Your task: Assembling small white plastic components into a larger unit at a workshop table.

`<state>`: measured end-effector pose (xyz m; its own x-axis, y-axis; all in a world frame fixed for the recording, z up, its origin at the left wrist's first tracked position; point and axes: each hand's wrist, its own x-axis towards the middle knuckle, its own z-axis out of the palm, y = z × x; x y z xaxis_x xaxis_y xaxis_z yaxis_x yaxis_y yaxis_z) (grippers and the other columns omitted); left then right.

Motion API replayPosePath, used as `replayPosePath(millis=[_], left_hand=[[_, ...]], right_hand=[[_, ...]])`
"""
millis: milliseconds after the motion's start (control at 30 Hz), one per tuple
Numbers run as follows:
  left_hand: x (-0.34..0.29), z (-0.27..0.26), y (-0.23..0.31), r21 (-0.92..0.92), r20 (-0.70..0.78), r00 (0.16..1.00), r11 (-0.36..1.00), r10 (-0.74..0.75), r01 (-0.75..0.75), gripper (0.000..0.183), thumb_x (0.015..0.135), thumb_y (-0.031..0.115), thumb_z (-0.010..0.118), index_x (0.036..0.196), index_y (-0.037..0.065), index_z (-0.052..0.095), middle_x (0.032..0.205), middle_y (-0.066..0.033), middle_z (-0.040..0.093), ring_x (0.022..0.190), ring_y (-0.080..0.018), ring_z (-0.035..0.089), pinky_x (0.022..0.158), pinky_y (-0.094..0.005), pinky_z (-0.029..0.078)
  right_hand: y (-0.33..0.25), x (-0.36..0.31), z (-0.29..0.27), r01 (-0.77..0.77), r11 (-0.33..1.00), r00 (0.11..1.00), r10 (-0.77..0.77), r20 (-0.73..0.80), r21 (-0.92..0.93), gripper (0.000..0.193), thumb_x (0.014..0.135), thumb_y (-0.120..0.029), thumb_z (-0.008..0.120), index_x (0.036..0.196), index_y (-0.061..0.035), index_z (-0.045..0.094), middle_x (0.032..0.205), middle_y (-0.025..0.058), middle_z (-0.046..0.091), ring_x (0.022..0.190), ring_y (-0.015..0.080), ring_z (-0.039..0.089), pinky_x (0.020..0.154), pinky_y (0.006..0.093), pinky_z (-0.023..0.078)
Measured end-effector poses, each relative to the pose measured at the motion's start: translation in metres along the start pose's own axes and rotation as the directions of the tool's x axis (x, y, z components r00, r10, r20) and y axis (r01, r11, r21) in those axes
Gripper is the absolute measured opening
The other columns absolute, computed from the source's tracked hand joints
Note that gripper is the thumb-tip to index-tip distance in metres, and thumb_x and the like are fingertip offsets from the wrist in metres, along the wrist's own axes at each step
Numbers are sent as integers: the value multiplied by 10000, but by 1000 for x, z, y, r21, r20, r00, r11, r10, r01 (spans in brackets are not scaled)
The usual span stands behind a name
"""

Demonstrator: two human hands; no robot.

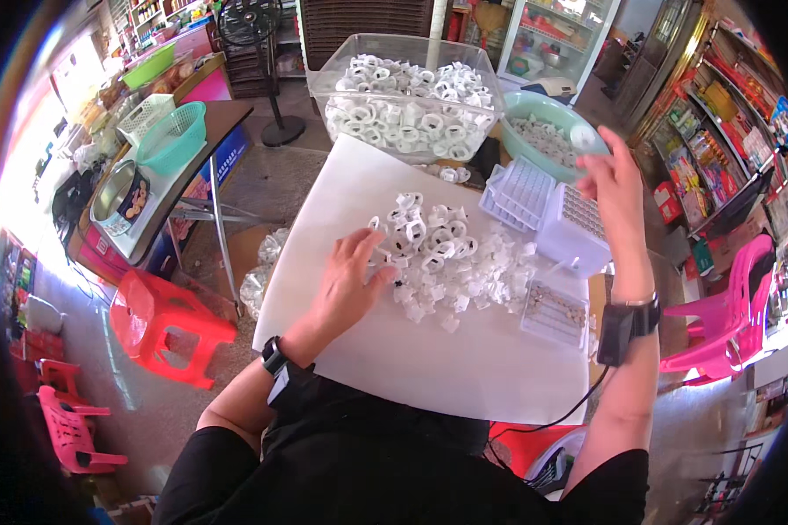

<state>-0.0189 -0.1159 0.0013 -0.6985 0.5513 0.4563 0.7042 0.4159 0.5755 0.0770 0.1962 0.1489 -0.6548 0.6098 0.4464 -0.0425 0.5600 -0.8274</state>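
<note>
My left hand (350,278) rests at the left side of a heap of white ring-shaped plastic parts (433,232), fingers apart and apparently holding nothing. Small translucent white pieces (464,280) are spread beside the rings, toward me. Raised over the right edge of the table, my right hand (615,179) is open, its fingers apart near the rim of a pale green basin (559,166). Inside the basin lie many small whitish parts, and a white round piece (583,136) shows close to my fingertips. Below that hand stands a pale lilac box (578,249) with a gridded top.
Stacked lilac trays (521,194) lean beside the box. A shallow compartment tray (553,317) with small pieces lies nearer me on the white tabletop (394,367). Behind is a clear tub (411,149) full of white rings. A red stool (171,324) stands left.
</note>
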Motion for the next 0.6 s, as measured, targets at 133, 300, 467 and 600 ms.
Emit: replayPosePath(millis=[133,300,467,600], left_hand=[[1,3,-1,2,93,996,1000,-16,16,557,808,204,681,1280,7,460,1312,-203,450,1192,-370,430,996,-437,368],[-7,2,-6,-5,159,984,997,80,-81,556,785,198,693,1266,15,481,1307,-196,450,1209,-361,417,1019,-432,358],[-1,33,-12,101,189,952,959,242,-264,456,762,165,675,1182,37,553,1227,-139,518,1194,-296,437,1037,-397,335],[8,33,4,59,138,978,984,156,-165,270,762,134,647,1016,59,595,1041,-88,572,1046,-263,504,929,-382,372]], right_hand=[[1,-22,20,46,994,994,-36,105,-98,265,889,-91,562,1149,-45,581,852,48,651,631,87,569,572,235,455],[20,-97,49,143,976,909,-64,412,-165,215,858,-52,580,1071,-36,603,816,100,637,635,218,603,597,306,472],[32,-113,99,401,840,879,-240,413,-365,256,792,-20,594,1047,-28,603,1011,143,583,948,335,541,810,399,445],[37,-118,121,585,690,774,-318,547,-426,306,778,-9,599,1083,-24,581,1060,144,559,1035,337,497,885,415,402]])
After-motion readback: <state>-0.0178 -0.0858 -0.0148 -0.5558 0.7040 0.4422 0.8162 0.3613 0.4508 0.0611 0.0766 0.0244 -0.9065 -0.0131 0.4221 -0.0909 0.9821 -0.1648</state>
